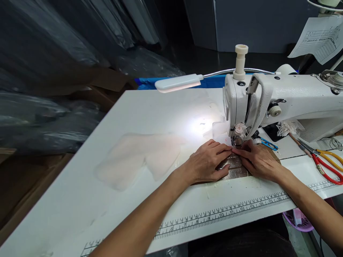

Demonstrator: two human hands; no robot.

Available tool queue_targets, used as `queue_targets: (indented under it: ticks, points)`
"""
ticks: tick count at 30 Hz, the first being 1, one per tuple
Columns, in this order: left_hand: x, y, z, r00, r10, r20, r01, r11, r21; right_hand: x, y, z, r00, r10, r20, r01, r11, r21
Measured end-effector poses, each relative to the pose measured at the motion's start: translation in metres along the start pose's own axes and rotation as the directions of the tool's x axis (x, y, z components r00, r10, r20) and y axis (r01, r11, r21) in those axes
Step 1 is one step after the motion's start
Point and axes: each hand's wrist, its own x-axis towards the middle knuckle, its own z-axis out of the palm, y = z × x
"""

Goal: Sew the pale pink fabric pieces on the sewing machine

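Observation:
My left hand (208, 160) lies flat, fingers together, pressing down beside the needle plate of a white sewing machine (281, 96). Opposite it, my right hand (257, 160) lies flat too, and the fingertips of both meet just in front of the presser foot (235, 140). Between the hands shows the metal plate (234, 165) of the machine bed. Whether a small piece of fabric lies under the fingertips I cannot make out. Pale pink fabric pieces (139, 157) rest on the white table to the left of my left hand.
A white lamp (178, 82) on a flexible neck lights the needle area. Red and yellow scissors (325, 162) and blue snips (268, 144) lie right of the machine. A ruler strip (227, 212) runs along the table's front edge. Dark plastic-wrapped rolls stand at the left.

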Motion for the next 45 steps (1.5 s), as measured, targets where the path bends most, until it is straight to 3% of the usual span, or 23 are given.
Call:
queue_targets:
  ticks: [13, 25, 30, 38, 45]
  points:
    - [0.002, -0.008, -0.001, 0.999, -0.018, 0.026, 0.017, 0.999, 0.039, 0.003, -0.001, -0.001, 0.999, 0.038, -0.006, -0.038, 0.999, 0.038]
    - [0.006, -0.014, 0.000, 0.995, -0.053, 0.079, 0.041, 0.988, 0.146, 0.010, 0.013, -0.024, 0.976, 0.210, 0.056, -0.216, 0.916, 0.339]
    - [0.006, -0.014, 0.001, 0.993, -0.084, 0.080, 0.073, 0.988, 0.138, 0.020, 0.021, -0.015, 0.945, 0.320, -0.067, -0.278, 0.895, 0.350]
    - [0.007, -0.011, 0.003, 0.986, -0.168, 0.024, 0.164, 0.979, 0.119, 0.011, 0.012, -0.019, 0.948, 0.316, -0.028, -0.270, 0.852, 0.448]
    - [0.007, -0.005, 0.000, 0.940, -0.308, 0.148, 0.290, 0.948, 0.134, 0.011, 0.017, -0.007, 0.918, 0.384, -0.102, -0.298, 0.835, 0.462]
